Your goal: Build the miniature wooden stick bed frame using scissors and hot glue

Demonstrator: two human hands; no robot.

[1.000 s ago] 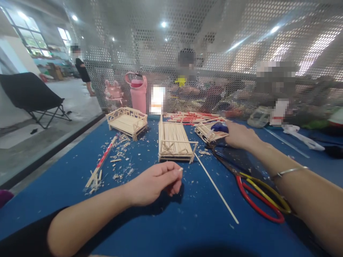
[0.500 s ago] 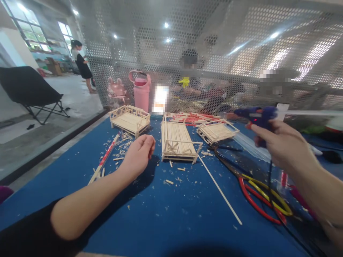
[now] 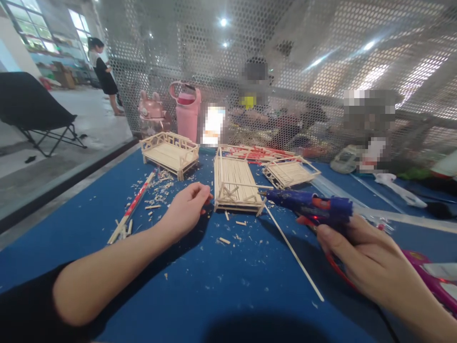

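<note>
My right hand (image 3: 364, 257) grips a blue glue gun (image 3: 310, 206). Its nozzle points left at the near right corner of a small bed frame of wooden sticks (image 3: 233, 183). My left hand (image 3: 187, 209) rests on the blue mat (image 3: 228, 286) just left of that frame, fingers loosely curled, thumb and fingertips close together; I cannot see anything in them. A long thin wooden stick (image 3: 294, 255) lies slanted on the mat between my hands.
Two more stick models stand behind: one at the back left (image 3: 170, 153), one at the back right (image 3: 290, 172). Wood chips and a red-white stick (image 3: 134, 206) lie at left. A pink bottle (image 3: 186, 112) stands by the perforated screen. People sit beyond it. Red-handled scissors (image 3: 335, 267) lie under my right hand.
My right hand picked the glue gun up from the back right and brought it down and left to the frame's corner. My left hand moved forward to the frame's left side.
</note>
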